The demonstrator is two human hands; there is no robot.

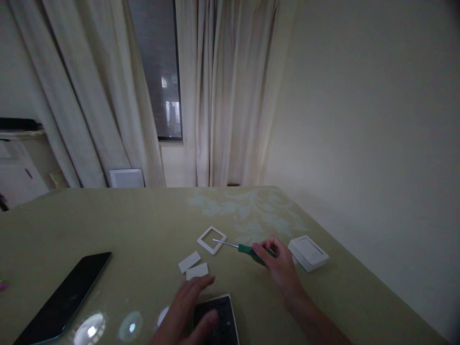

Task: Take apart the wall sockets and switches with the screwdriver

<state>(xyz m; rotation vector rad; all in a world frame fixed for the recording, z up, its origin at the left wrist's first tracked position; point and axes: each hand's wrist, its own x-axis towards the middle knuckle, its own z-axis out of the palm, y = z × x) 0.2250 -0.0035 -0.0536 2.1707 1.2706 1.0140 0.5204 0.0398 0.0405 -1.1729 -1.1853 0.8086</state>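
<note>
My right hand [278, 263] is closed round the green handle of a screwdriver [237, 247]; its metal shaft points left, the tip over a white square frame [212, 239] lying flat on the table. My left hand [187, 306] rests at the near edge, thumb and fingers gripping a dark square switch module [221, 318]. Two small white rectangular rocker plates [193, 266] lie side by side just beyond my left fingertips. A complete white wall switch [308, 252] sits to the right of my right hand.
A dark tablet or phone [66, 297] lies face up at the near left. The table [125, 225] has an olive cloth with a pale floral print. Curtains [230, 91] and a dark window [156, 67] stand behind; a plain wall runs along the right.
</note>
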